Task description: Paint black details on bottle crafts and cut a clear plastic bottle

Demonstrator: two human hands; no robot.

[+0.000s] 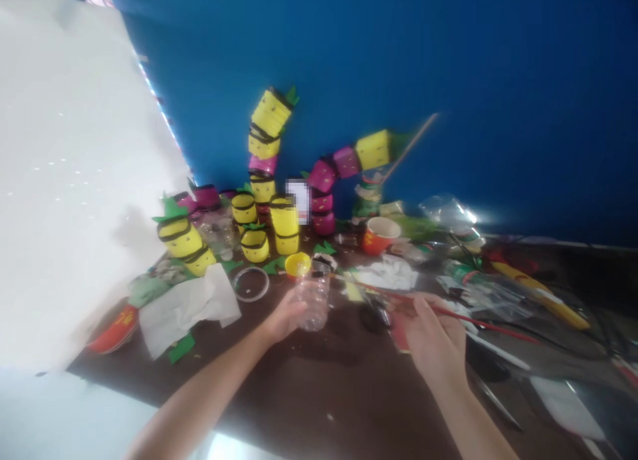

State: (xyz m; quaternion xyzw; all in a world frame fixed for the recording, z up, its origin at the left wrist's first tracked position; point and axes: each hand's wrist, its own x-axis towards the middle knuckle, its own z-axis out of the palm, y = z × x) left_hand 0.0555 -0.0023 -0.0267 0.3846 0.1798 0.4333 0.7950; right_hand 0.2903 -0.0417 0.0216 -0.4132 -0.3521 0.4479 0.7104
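Head view: dark brown tabletop (319, 387), cluttered, against a blue wall (448, 61).
Left hand (286, 315): fingers curled around a clear ribbed plastic bottle piece (315, 306), over the table's middle.
Right hand (437, 334): fingers pinched on a thin red brush-like stick (491, 325), its far end near the bottle piece.
Behind: small round yellow cup (298, 266); black-banded yellow-and-magenta column (264, 146).
Leftward: creased white paper sheet (192, 307).
Rightward: crumpled white tissue (391, 274) and long yellow tool (543, 294), crowding the right hand's far side.
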